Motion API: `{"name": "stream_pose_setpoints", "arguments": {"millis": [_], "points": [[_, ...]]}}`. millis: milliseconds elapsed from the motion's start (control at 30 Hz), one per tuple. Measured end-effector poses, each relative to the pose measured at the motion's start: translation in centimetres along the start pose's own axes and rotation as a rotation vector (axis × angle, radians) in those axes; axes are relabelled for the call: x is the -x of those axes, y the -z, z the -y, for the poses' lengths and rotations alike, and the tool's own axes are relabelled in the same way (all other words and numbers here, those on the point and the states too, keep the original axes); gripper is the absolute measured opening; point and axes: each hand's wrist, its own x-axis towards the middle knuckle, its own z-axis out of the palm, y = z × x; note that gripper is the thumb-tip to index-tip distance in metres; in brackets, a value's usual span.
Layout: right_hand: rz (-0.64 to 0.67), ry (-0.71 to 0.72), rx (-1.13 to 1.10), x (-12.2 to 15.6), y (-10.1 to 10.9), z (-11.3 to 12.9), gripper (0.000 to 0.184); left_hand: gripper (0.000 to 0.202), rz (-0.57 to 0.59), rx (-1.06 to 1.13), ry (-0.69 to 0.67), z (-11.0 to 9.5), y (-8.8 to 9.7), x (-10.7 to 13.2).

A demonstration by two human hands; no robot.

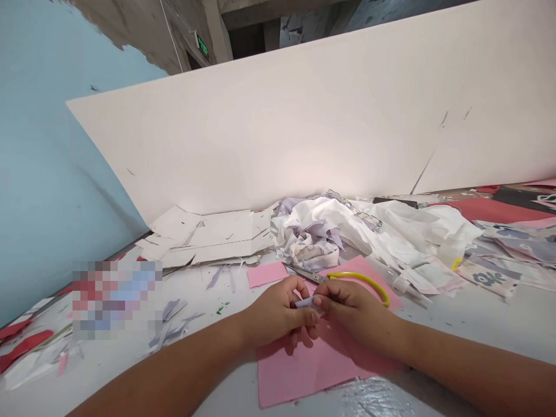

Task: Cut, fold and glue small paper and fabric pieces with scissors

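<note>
Between the fingertips of both hands is a small pale lavender piece [305, 302], folded or rolled; whether it is fabric or paper I cannot tell. My left hand [290, 313] pinches its left end with thumb and fingers. My right hand [354, 310] grips its right end, knuckles close to the left fingers. Under the hands lies a pink sheet [299, 373]. Scissors with yellow handles [360, 278] rest just beyond the fingers, their dark blades pointing left over a smaller pink piece [267, 274]. The right hand partly covers one handle.
A heap of white and lavender cloth [321, 223] lies behind the scissors. White board pieces [217, 234] are stacked at the back left. Printed fabric pieces [490, 275] and a red sheet [490, 209] lie right. Scraps [174, 324] litter the left; a tall white panel [304, 127] stands behind.
</note>
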Motion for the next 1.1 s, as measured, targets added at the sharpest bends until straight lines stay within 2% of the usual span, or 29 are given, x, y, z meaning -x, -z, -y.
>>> {"name": "stream_pose_setpoints", "arguments": {"millis": [100, 233, 400, 633, 800, 933, 1100], "points": [[-0.052, -0.082, -0.085, -0.33, 0.46, -0.02, 0.025, 0.023, 0.034, 0.023, 0.023, -0.24, 0.35, -0.1], [-0.069, -0.161, -0.163, -0.36, 0.77, 0.36, 0.026, 0.017, 0.012, 0.034, 0.042, -0.71, 0.59, -0.08], [-0.117, -0.152, -0.16, -0.24, 0.56, 0.47, 0.027, 0.012, -0.021, 0.055, 0.032, -0.55, 0.6, -0.13], [-0.138, -0.19, -0.196, -0.2, 0.55, 0.59, 0.034, 0.008, 0.013, 0.057, 0.011, -0.1, 1.11, -0.07], [-0.168, -0.195, -0.207, -0.15, 0.4, 0.78, 0.039, 0.011, 0.017, 0.082, 0.02, -0.39, 0.82, 0.01], [-0.167, -0.189, -0.176, -0.15, 0.37, 0.74, 0.039, 0.019, -0.024, -0.005, 0.04, -0.64, 0.55, -0.1], [-0.161, -0.218, -0.229, -0.15, 0.4, 0.83, 0.035, 0.017, -0.054, -0.067, 0.036, -0.53, 0.65, -0.18]]}}
